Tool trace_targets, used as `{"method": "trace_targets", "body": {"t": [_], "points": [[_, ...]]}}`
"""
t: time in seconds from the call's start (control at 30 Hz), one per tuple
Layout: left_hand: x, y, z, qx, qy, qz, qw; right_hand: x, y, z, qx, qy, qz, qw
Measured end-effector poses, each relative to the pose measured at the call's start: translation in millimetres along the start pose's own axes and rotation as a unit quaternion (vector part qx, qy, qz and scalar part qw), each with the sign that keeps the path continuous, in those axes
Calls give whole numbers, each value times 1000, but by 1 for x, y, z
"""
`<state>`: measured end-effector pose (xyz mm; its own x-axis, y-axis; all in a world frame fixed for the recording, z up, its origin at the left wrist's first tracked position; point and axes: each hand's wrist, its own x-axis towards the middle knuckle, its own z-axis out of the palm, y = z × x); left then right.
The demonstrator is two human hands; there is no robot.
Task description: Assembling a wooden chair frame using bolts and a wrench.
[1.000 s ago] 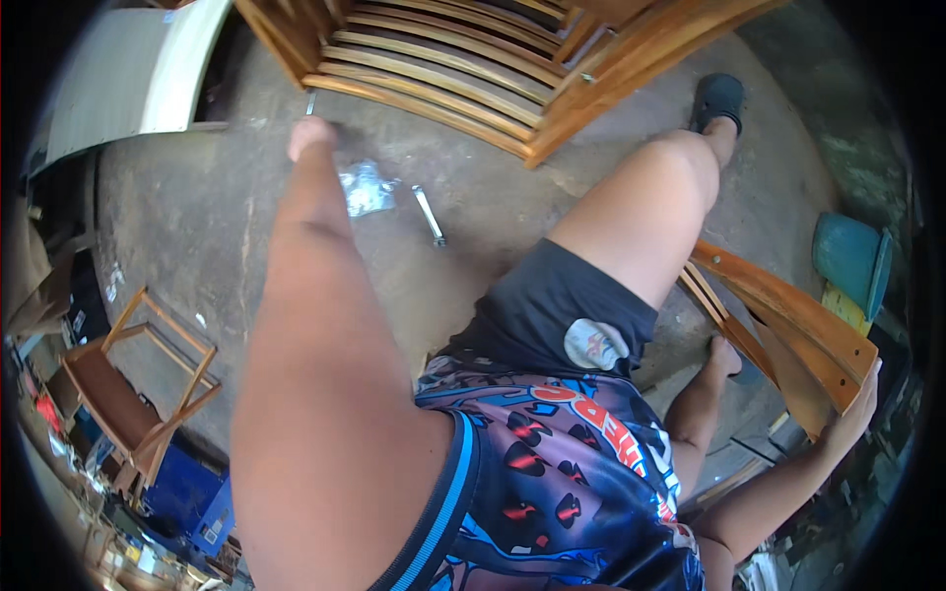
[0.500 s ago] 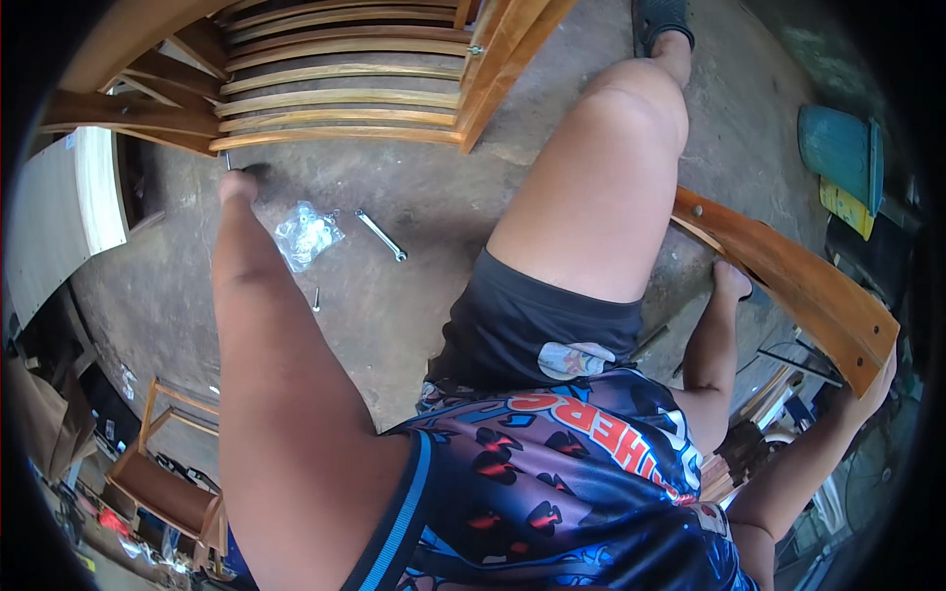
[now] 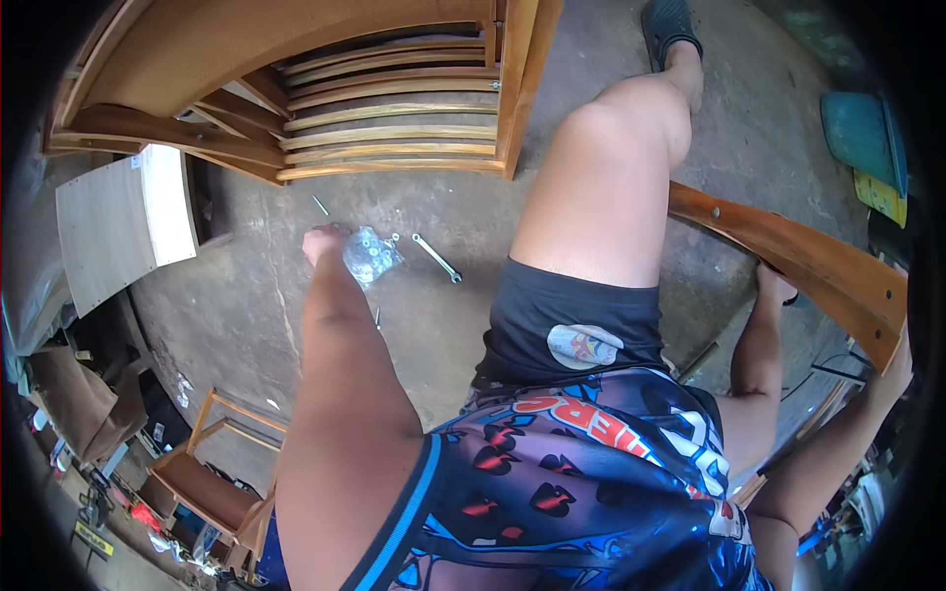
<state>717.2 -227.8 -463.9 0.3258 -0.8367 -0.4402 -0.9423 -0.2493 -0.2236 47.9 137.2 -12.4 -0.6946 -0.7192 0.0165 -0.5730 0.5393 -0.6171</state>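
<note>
Small clear plastic bag, crumpled and glinting, packed with little pale metal pieces, probably screws or washers; lies on the bare concrete floor, touching or just under the fingertips of the left hand, contact hard to tell. Just beside the bag on its right, slim silver spanner, flat on the floor, angled from upper left down to lower right, apart from the bag. On the other side, curved brown wooden rail, glossy, slanting down from left to right, a dark screw head showing near its upper end; gripped from below by the right hand, fingers wrapped under the lower edge.
</note>
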Motion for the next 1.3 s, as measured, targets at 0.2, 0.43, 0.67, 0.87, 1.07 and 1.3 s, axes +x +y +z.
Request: {"method": "trace_targets", "body": {"t": [0.2,0.43,0.67,0.87,1.07,1.3], "points": [[7,16,-12,-207,107,-57,971,5,150,128,-256,-24,126,958],[18,45,-16,-219,-22,-137,966,-14,369,200,-546,44,189,815],[-46,88,-4,-330,81,53,939,10,36,72,-45,76,61,994],[-246,164,-109,-737,7,324,593,-8,-53,41,16,183,-25,983],[-435,231,-293,-635,-59,680,361,-9,-41,50,20,280,-283,917],[-575,367,-370,-318,38,851,417,-24,-14,33,413,242,-330,814]]}}
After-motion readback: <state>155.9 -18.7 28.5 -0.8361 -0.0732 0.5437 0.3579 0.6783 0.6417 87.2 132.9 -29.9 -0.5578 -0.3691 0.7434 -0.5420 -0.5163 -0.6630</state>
